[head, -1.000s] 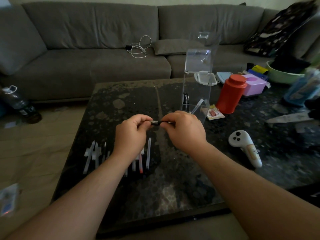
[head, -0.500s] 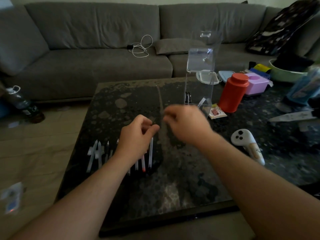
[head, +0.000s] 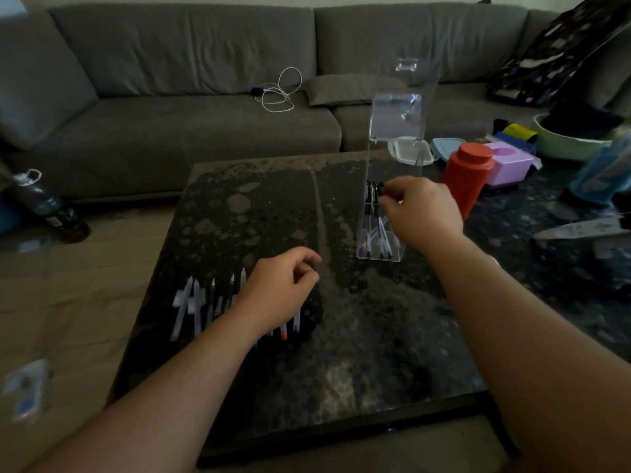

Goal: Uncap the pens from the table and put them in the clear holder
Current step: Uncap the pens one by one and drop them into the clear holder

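A tall clear holder [head: 396, 107] stands on the dark table [head: 358, 353] with several uncapped pens [head: 370, 233] upright in its base. My right hand [head: 423, 209] is at the holder's open front, level with the pens' dark tops, and pinches the top of a pen [head: 381, 230] that reaches down into the base. My left hand [head: 280, 291] hovers over the row of capped pens [head: 191, 302] lying at the table's left. Its fingers are curled with the thumb against them, as on the small cap, which is hidden inside them.
A red bottle [head: 467, 175], a pink box [head: 508, 165], white containers [head: 409, 151] and a green bowl [head: 566, 141] crowd the table's far right. A grey sofa [head: 170, 114] with a white cable [head: 276, 93] runs behind. A water bottle [head: 47, 206] stands on the floor, left.
Both hands held one pen together; they pulled apart. My right hand carried the pen up and right to the holder, and my left hand dropped back over the row of pens.
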`<state>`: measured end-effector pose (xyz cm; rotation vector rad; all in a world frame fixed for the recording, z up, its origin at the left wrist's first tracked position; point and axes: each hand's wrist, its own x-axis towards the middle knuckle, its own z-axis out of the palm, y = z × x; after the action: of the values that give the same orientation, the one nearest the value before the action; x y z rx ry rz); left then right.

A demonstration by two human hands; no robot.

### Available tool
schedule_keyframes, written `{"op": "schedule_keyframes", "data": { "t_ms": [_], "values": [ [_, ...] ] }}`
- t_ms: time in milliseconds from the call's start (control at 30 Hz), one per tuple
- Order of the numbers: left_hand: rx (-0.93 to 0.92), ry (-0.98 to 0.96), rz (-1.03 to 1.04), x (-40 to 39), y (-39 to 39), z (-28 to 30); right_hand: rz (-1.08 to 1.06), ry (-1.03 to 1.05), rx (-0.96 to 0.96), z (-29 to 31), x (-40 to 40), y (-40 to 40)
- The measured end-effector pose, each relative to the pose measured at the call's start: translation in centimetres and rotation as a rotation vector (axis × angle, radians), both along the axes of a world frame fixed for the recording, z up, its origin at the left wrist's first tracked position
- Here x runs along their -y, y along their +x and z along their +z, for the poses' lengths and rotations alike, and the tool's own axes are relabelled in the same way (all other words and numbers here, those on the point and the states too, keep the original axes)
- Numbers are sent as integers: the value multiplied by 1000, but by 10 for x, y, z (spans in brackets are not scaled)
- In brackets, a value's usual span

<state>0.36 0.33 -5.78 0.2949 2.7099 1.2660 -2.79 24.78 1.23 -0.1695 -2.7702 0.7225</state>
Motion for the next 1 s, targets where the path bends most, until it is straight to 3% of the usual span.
{"op": "schedule_keyframes", "data": {
  "t_ms": [133, 267, 333, 433, 500, 567, 767, 1000],
  "values": [
    [-27, -43, 10, 2, -1, -2, -21, 76, 173, 0, -3, -4],
    [-80, -105, 57, 7, -5, -4, 33, 27, 194, 0, -7, -4],
    [-88, -189, 90, 12, -10, -7, 12, 53, 113, -2, -7, -3],
    [-121, -359, 178, 19, -17, -12, -71, 104, -191, -3, -3, 4],
    [-142, -412, 207, 24, -19, -13, -1, 103, -267, -2, 8, 11],
    [-149, -477, 198, 28, -21, -14, 133, 101, -155, -8, 25, 18],
    [-11, -580, 127, 29, -20, -13, 562, 196, 447, -58, 71, 24],
    [-30, -579, 125, 31, -23, -16, 727, 231, 442, -85, 76, 30]
  ]
}}
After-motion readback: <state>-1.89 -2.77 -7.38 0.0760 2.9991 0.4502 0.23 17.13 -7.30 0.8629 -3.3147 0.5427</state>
